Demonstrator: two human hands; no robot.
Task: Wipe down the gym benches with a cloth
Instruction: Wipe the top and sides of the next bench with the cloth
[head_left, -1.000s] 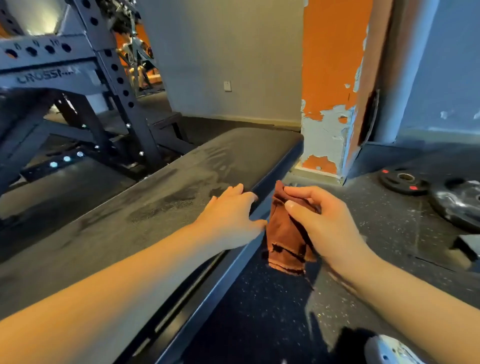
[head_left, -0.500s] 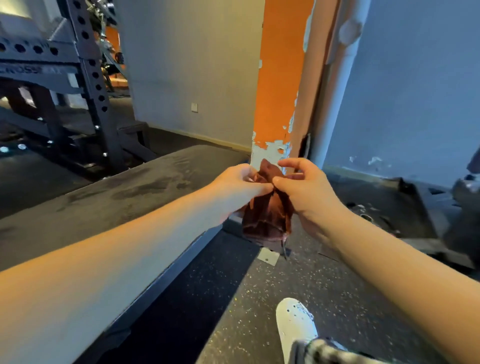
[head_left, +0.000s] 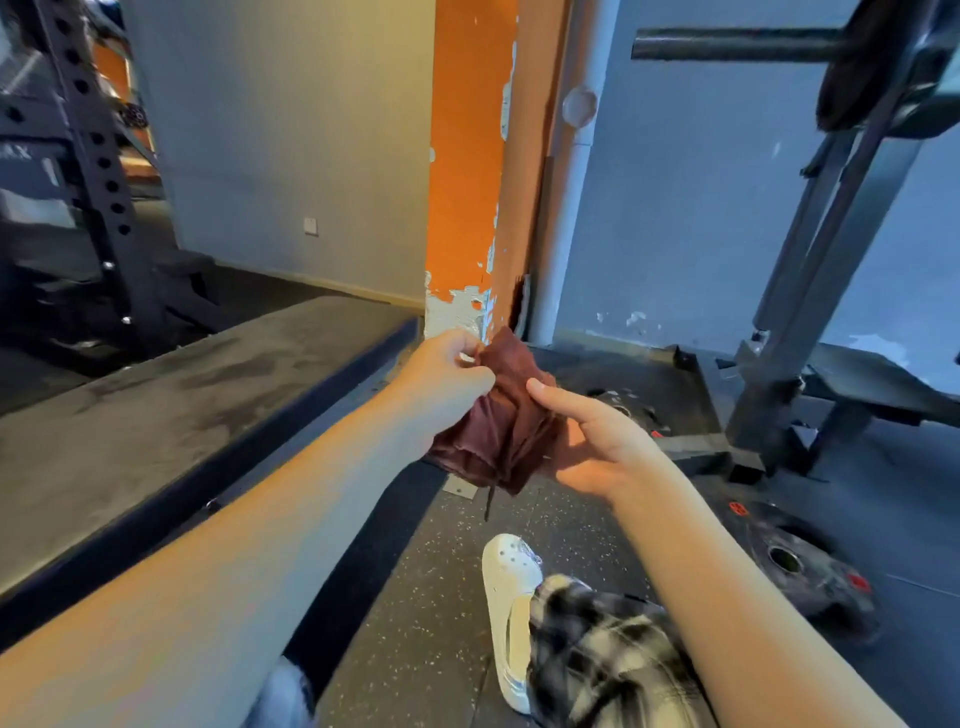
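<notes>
My left hand (head_left: 447, 374) pinches the cloth (head_left: 498, 431) at its top edge while my right hand (head_left: 587, 441) cups the bunched folds, thumb clamped on. Refolding for a fresh face, I reckon. It hangs clear of the bench (head_left: 156, 415), just right of the smeared pad.

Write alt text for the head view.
The left hand and right hand hold a crumpled reddish-brown cloth in the air beside a dusty black gym bench. Weight plates lie on the speckled floor.
</notes>
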